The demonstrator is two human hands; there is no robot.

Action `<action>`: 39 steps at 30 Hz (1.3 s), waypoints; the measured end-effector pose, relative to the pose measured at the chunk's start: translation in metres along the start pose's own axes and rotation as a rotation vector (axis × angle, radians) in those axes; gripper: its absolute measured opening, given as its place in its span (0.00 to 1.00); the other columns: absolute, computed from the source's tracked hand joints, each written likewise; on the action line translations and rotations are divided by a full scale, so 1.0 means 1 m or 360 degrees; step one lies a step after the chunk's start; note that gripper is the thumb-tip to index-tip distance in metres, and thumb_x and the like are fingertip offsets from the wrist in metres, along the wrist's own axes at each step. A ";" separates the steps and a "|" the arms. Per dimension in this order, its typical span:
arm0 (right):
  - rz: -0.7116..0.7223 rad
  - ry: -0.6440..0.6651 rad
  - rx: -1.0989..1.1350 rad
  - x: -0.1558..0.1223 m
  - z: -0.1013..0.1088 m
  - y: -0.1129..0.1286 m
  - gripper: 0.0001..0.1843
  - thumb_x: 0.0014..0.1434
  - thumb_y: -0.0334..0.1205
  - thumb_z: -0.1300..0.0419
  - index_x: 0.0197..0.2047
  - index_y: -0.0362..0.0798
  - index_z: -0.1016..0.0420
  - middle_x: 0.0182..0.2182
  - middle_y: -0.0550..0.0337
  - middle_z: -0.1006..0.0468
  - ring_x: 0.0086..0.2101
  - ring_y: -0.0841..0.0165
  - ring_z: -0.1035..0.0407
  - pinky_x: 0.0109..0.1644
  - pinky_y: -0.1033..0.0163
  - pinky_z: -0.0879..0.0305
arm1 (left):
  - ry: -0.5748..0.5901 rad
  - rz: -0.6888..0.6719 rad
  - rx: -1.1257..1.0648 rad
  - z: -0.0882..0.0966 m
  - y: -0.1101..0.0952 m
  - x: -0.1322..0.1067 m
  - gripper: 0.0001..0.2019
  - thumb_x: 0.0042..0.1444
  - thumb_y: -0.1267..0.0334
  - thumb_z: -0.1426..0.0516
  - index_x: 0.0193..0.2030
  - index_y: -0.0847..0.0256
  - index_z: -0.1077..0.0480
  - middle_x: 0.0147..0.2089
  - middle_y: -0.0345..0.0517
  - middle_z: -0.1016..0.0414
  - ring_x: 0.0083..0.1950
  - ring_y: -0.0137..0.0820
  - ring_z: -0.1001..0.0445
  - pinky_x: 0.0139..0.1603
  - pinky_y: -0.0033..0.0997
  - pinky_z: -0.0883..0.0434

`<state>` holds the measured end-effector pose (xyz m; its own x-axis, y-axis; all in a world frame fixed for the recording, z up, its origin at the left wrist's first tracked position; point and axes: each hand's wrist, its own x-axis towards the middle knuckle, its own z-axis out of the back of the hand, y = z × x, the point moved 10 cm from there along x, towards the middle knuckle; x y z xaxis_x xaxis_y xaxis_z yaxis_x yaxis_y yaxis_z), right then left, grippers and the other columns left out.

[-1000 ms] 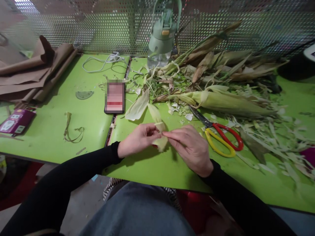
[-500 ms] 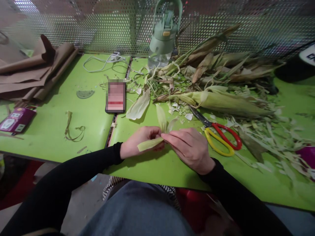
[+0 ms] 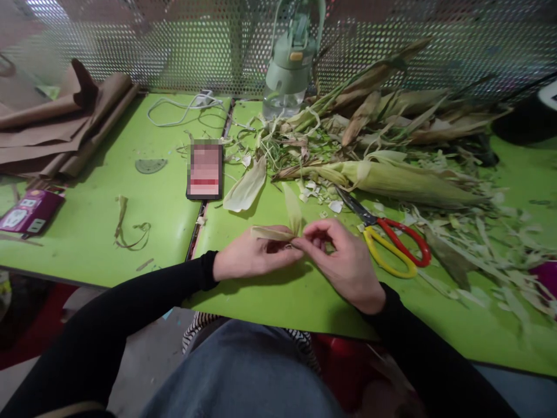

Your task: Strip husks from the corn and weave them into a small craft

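My left hand [image 3: 255, 257] and my right hand [image 3: 343, 261] meet over the near edge of the green table [image 3: 282, 296]. Both pinch a pale strip of corn husk [image 3: 278, 231] between their fingertips. One end of the strip lies across my left fingers; another leaf of it stands up towards the far side. The fingers of both hands are curled closed around the strip.
Red-and-yellow scissors [image 3: 391, 244] lie just right of my right hand. An unhusked corn cob [image 3: 400, 180] and a heap of husks [image 3: 383, 110] fill the far right. A phone [image 3: 204, 170], a loose husk leaf [image 3: 246, 186], a green bottle [image 3: 289, 64], a cable [image 3: 183, 107] and brown paper [image 3: 61, 122] lie left and behind.
The husk strip has been turned and folded: its free end pointed down to the left half a second ago, now it lies flat over my left fingers. My right fingers have curled tighter.
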<state>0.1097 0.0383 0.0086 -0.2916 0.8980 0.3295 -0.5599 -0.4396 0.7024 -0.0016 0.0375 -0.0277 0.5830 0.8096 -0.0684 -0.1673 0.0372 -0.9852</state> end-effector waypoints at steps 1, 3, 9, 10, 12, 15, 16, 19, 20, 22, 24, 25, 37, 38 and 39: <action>-0.0119 0.0012 0.0108 0.000 -0.001 -0.008 0.12 0.63 0.48 0.36 0.44 0.49 0.26 0.28 0.63 0.23 0.25 0.71 0.30 0.27 0.66 0.32 | 0.0035 -0.0007 -0.0040 -0.002 0.000 0.000 0.16 0.64 0.52 0.44 0.36 0.64 0.29 0.32 0.42 0.27 0.32 0.26 0.30 0.35 0.26 0.30; -0.0252 0.0062 0.0270 0.000 -0.004 -0.017 0.19 0.62 0.52 0.36 0.49 0.48 0.26 0.28 0.62 0.23 0.25 0.71 0.30 0.28 0.65 0.31 | 0.0076 0.0043 -0.0151 -0.006 0.006 0.001 0.21 0.67 0.48 0.50 0.37 0.65 0.28 0.34 0.46 0.24 0.34 0.27 0.25 0.39 0.28 0.26; -0.0110 0.0053 0.0313 0.004 -0.005 -0.007 0.10 0.63 0.46 0.36 0.35 0.49 0.25 0.33 0.60 0.24 0.28 0.71 0.31 0.30 0.65 0.31 | 0.0065 0.0302 -0.0447 -0.010 0.023 0.002 0.22 0.67 0.48 0.48 0.37 0.67 0.26 0.34 0.50 0.19 0.35 0.29 0.21 0.43 0.31 0.22; -0.0084 0.0011 0.0329 0.004 -0.003 -0.005 0.08 0.63 0.44 0.36 0.34 0.49 0.26 0.34 0.60 0.24 0.28 0.72 0.30 0.30 0.65 0.31 | 0.0081 0.0349 -0.0499 -0.012 0.026 0.002 0.22 0.67 0.48 0.48 0.36 0.68 0.26 0.34 0.50 0.19 0.35 0.29 0.21 0.44 0.32 0.22; -0.0081 -0.0020 0.0368 0.002 -0.004 -0.005 0.05 0.62 0.39 0.37 0.35 0.49 0.27 0.34 0.60 0.23 0.28 0.72 0.31 0.30 0.66 0.32 | 0.0109 0.0431 -0.0588 -0.016 0.031 0.002 0.23 0.67 0.48 0.47 0.34 0.68 0.26 0.32 0.50 0.19 0.34 0.28 0.21 0.45 0.32 0.22; -0.0177 0.0013 0.0501 -0.002 -0.010 -0.010 0.03 0.62 0.37 0.38 0.37 0.50 0.29 0.31 0.63 0.23 0.26 0.73 0.31 0.28 0.67 0.32 | 0.0124 0.0483 -0.0704 -0.021 0.036 0.002 0.23 0.65 0.47 0.44 0.33 0.69 0.26 0.31 0.50 0.20 0.34 0.28 0.21 0.44 0.32 0.22; -0.0210 0.0023 0.0580 -0.003 -0.012 -0.013 0.04 0.62 0.38 0.38 0.38 0.50 0.30 0.31 0.63 0.23 0.26 0.74 0.31 0.28 0.67 0.32 | 0.0128 0.0485 -0.0736 -0.022 0.037 0.002 0.22 0.65 0.48 0.44 0.33 0.69 0.26 0.31 0.50 0.20 0.33 0.28 0.21 0.43 0.32 0.22; -0.0267 0.0066 0.0808 -0.006 -0.017 -0.017 0.07 0.63 0.42 0.38 0.41 0.50 0.32 0.32 0.63 0.24 0.24 0.75 0.33 0.27 0.67 0.32 | 0.0152 0.0512 -0.0796 -0.026 0.041 0.003 0.21 0.64 0.49 0.43 0.35 0.69 0.26 0.31 0.50 0.20 0.33 0.28 0.21 0.42 0.32 0.22; -0.0272 0.0097 0.0852 -0.006 -0.019 -0.017 0.09 0.64 0.44 0.38 0.43 0.50 0.32 0.32 0.63 0.25 0.24 0.75 0.33 0.27 0.67 0.33 | 0.0155 0.0520 -0.0803 -0.026 0.042 0.003 0.21 0.65 0.49 0.43 0.36 0.69 0.25 0.32 0.50 0.20 0.33 0.28 0.21 0.41 0.31 0.23; -0.0260 0.0149 0.0860 -0.005 -0.021 -0.015 0.13 0.66 0.47 0.40 0.49 0.50 0.32 0.32 0.63 0.26 0.24 0.74 0.34 0.27 0.66 0.33 | 0.0152 0.0531 -0.0804 -0.027 0.043 0.003 0.20 0.65 0.50 0.44 0.35 0.69 0.26 0.32 0.50 0.20 0.32 0.27 0.21 0.41 0.31 0.23; -0.0239 0.0154 0.0781 -0.003 -0.020 -0.013 0.18 0.68 0.50 0.43 0.56 0.51 0.32 0.30 0.65 0.28 0.24 0.74 0.35 0.28 0.66 0.34 | 0.0136 0.0539 -0.0785 -0.026 0.043 0.003 0.19 0.66 0.52 0.45 0.35 0.68 0.26 0.32 0.50 0.20 0.31 0.26 0.22 0.40 0.30 0.23; -0.0244 0.0136 0.0729 -0.003 -0.019 -0.013 0.19 0.69 0.50 0.45 0.58 0.51 0.32 0.28 0.66 0.31 0.24 0.74 0.36 0.28 0.66 0.35 | 0.0129 0.0544 -0.0760 -0.026 0.043 0.003 0.19 0.67 0.53 0.45 0.34 0.68 0.27 0.31 0.49 0.20 0.31 0.26 0.22 0.39 0.30 0.23; 0.0047 0.0228 0.0125 -0.004 -0.005 0.013 0.26 0.74 0.53 0.58 0.49 0.51 0.22 0.31 0.58 0.19 0.30 0.68 0.25 0.33 0.61 0.29 | 0.0116 0.0640 -0.0816 -0.033 0.044 0.000 0.17 0.68 0.61 0.46 0.30 0.69 0.27 0.29 0.48 0.21 0.28 0.25 0.24 0.39 0.30 0.24; 0.0097 0.0215 0.0046 -0.003 -0.003 0.017 0.23 0.74 0.51 0.56 0.47 0.51 0.22 0.32 0.58 0.18 0.29 0.69 0.25 0.33 0.62 0.29 | 0.0127 0.0635 -0.0835 -0.033 0.044 0.000 0.17 0.68 0.60 0.45 0.30 0.69 0.27 0.29 0.48 0.21 0.29 0.25 0.24 0.39 0.30 0.23; 0.0164 0.0188 -0.0033 -0.002 -0.001 0.021 0.19 0.73 0.48 0.53 0.44 0.51 0.23 0.31 0.60 0.19 0.27 0.70 0.26 0.32 0.63 0.29 | 0.0140 0.0626 -0.0850 -0.033 0.043 0.000 0.17 0.68 0.59 0.45 0.31 0.69 0.27 0.30 0.48 0.21 0.29 0.25 0.23 0.40 0.30 0.23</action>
<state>0.0976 0.0269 0.0218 -0.4367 0.8401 0.3218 -0.5380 -0.5306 0.6550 0.0180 0.0200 -0.0752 0.6254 0.6521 -0.4285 0.0228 -0.5641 -0.8254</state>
